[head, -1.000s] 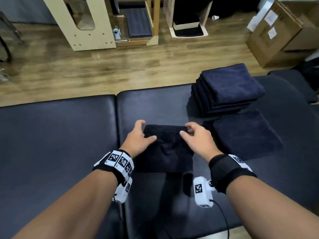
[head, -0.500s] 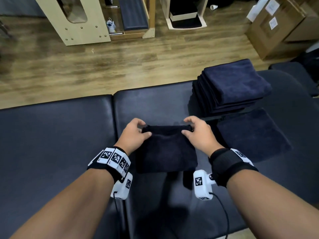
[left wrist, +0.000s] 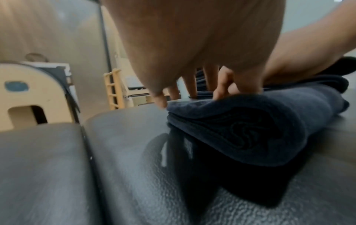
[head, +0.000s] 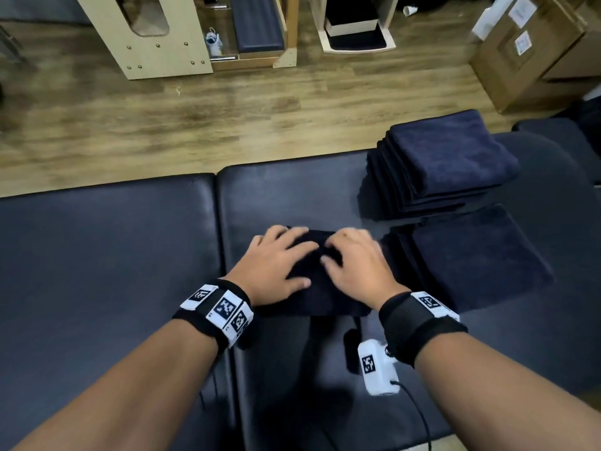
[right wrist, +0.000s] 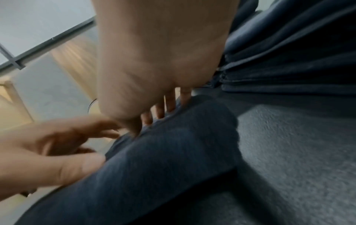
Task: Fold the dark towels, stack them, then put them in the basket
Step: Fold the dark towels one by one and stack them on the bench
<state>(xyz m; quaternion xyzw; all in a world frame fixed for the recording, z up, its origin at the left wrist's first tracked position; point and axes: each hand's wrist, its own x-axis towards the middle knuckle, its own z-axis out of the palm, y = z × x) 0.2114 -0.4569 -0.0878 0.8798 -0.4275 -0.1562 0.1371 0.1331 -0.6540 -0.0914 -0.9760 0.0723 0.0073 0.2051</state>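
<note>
A folded dark towel (head: pixel 322 297) lies in the middle of the black padded bench (head: pixel 97 255). My left hand (head: pixel 279 262) and right hand (head: pixel 354 265) both rest on top of it, fingers spread, close together. In the left wrist view the left fingers (left wrist: pixel 185 85) reach down to the far edge of the towel (left wrist: pixel 250 121). In the right wrist view the right hand (right wrist: pixel 154 76) lies along the towel (right wrist: pixel 163 159), with the left hand (right wrist: pixel 48 144) beside it. A stack of folded dark towels (head: pixel 445 161) stands at the back right. No basket is in view.
Another dark towel (head: pixel 471 255) lies flat just right of my hands, in front of the stack. Beyond the bench is wooden floor with pale wooden furniture (head: pixel 146 37) and cardboard boxes (head: pixel 536 50) at the far right.
Both hands held the towel's far corners half a second ago. They have let go and moved inward onto its top, now lying flat and close together.
</note>
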